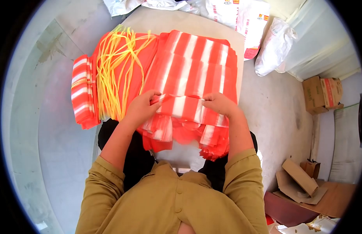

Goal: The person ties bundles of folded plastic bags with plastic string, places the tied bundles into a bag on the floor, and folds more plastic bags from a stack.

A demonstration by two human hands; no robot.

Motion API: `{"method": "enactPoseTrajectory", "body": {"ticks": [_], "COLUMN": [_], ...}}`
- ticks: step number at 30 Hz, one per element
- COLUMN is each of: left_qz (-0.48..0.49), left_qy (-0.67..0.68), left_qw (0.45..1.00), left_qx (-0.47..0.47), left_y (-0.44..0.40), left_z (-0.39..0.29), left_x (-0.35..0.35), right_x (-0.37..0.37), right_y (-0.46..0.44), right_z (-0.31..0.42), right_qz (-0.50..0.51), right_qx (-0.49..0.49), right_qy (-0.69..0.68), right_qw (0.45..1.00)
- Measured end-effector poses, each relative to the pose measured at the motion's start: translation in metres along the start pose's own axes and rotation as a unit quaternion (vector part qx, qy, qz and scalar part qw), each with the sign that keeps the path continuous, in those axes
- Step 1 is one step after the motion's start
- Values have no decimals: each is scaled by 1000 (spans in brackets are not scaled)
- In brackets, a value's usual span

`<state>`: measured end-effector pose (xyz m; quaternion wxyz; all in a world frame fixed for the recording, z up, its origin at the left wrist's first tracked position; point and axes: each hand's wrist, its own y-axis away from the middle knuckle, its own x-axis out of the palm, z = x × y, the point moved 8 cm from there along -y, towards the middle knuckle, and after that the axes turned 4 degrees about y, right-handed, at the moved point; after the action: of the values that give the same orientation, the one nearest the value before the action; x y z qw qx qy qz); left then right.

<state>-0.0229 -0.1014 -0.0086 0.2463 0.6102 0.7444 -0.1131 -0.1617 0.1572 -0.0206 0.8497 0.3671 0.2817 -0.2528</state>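
Note:
A stack of red-and-white striped plastic bags [200, 54] lies on the table in front of me, handles hanging over the near edge. My left hand [145, 104] is closed, thumb and fingers pinching the left side of a fold in the upper bag. Opposite it, my right hand [220, 104] pinches the same fold near its right end. Left of the stack, a bunch of yellow plastic strips [117, 70] lies across red plastic [146, 52]. Beyond that sits a folded bundle of striped bags [82, 93] with a yellowish band around its middle.
The table [165, 19] shows behind the stack. White printed sacks [251, 23] line the far side, and a stuffed white plastic bag [275, 46] rests at their right. Cardboard boxes stand at the right wall [322, 94], with flattened cardboard [298, 181] at lower right.

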Motion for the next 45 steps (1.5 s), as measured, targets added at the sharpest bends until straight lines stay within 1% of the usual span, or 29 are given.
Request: {"method": "enactPoseTrajectory", "body": {"ticks": [3,6,9,12,14,15,18,21,22,24,27,31,36,40,43,45], "left_qz": [-26,-57,-87,-104,-110,-113,-104,-31,-24,-11,-22,-72,-122,-128,-127,-122], "left_qy": [9,15,-7,-27,-41,-49,0,2,-8,-29,-87,-159,-167,-173,-173,-167], "left_qw": [1000,998,996,994,993,992,994,1000,999,993,986,975,965,962,959,957], "left_qx": [8,3,1,-8,-5,-3,15,-5,34,110,140,139,161,169,184,204], "left_y": [-7,-7,-3,-1,1,1,3,7,9,15,26,28,27,27,28,29], "left_z": [8,13,8,7,6,5,9,10,7,0,-14,-18,-20,-27,-29,-29], "left_x": [6,9,5,5,6,6,8,7,5,4,3,7,6,-2,-7,-10], "right_x": [2,-6,-7,-1,6,6,18,18,18,17,17,15,11,7,0,-2], "right_y": [0,28,62,89,100,107,112,114,114,113,112,113,117,126,135,141], "right_z": [-6,-6,-11,-24,-35,-28,-29,-24,-21,-19,-18,-15,-6,-1,4,8], "right_qz": [-22,-164,-221,-253,-288,-306,-261,-285,-295,-296,-289,-307,-336,-359,-357,-362], "right_qx": [17,29,22,-9,-82,-118,-68,-83,-90,-80,-69,-68,-75,-73,-60,-81], "right_qy": [-3,-47,-80,-98,-15,27,-16,53,77,76,67,84,132,166,185,209], "right_qw": [1000,985,972,962,954,944,963,953,948,949,953,945,930,916,914,905]}}
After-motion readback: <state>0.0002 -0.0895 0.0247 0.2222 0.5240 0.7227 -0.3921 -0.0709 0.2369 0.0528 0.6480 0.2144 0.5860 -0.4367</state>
